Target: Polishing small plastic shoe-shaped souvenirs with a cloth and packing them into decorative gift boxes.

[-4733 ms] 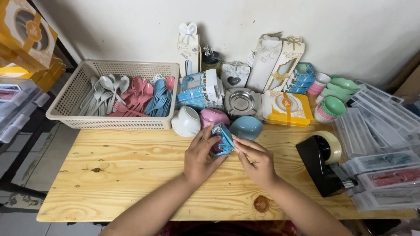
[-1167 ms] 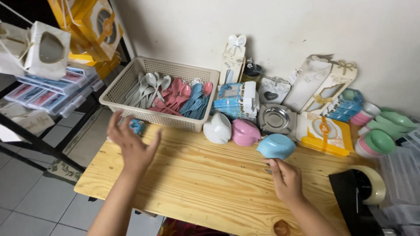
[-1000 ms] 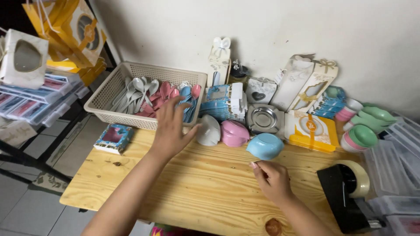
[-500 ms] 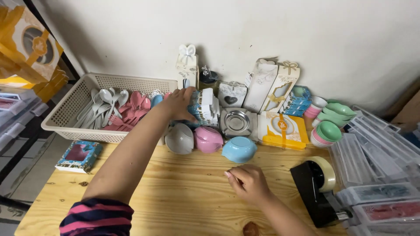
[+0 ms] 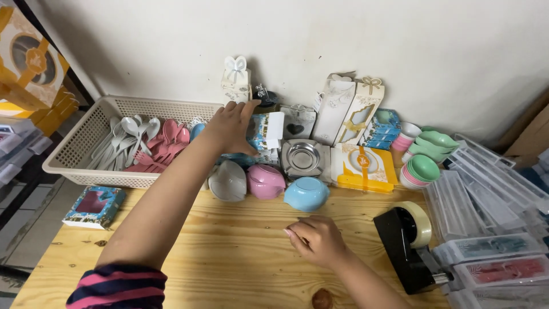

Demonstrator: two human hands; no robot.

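Left hand (image 5: 231, 127) at upper centre, fingers spread over blue flat boxes (image 5: 265, 129), beside basket (image 5: 86, 143). Right hand (image 5: 317, 240) loosely curled, empty, on tabletop (image 5: 229, 252) below grey (image 5: 227, 182), pink (image 5: 265, 181), blue bowls (image 5: 306, 193); tape dispenser (image 5: 406, 243) right.

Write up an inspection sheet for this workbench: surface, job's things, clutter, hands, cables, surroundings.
Surface: pale wooden table, knots showing, bare in the middle.
Job's things: stack of flat blue-and-white boxes at the back; one folded blue window box lies at the table's left edge.
Clutter: basket of white, pink and blue spoons; grey bowl, pink bowl and blue bowl upside down; black tape dispenser; green and pink bowl stacks; clear lidded cases at right.
Hands: left hand reaches onto the blue-and-white boxes; right hand rests on the table, holding nothing.
Cables: nothing seen.
Surroundings: white wall behind; yellow gift boxes on shelving at left.
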